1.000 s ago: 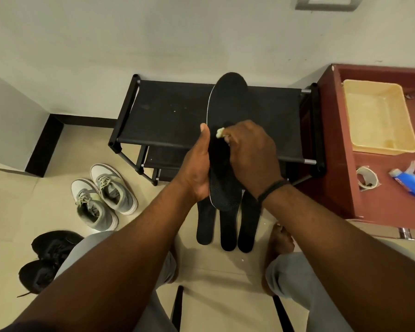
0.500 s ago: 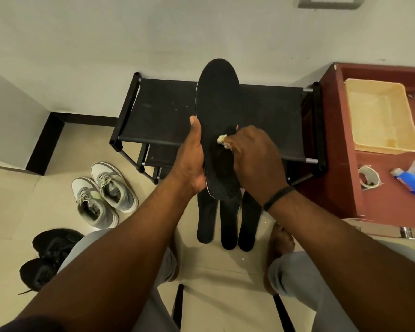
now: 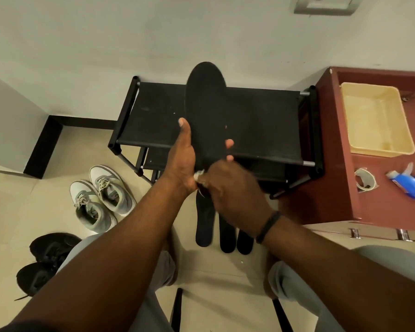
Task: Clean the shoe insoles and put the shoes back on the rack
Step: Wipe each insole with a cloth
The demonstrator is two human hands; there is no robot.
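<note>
The left hand (image 3: 181, 161) grips a black insole (image 3: 206, 111) upright above the rack (image 3: 153, 111), fingers curled round its edges, while the right hand (image 3: 233, 190) pinches a small white wipe (image 3: 198, 174) at its heel, so wiping seems underway; next probably calls for strokes up toward the toe.

- Plain pale wall (image 3: 130, 39) with a grey switch plate (image 3: 326, 4) at its top edge
- Black skirting board (image 3: 58, 125) along the wall's foot
- Beige tiled floor (image 3: 22, 207)
- Red-brown desk (image 3: 331, 144) at the right, against the wall
- Soft, even indoor light
</note>
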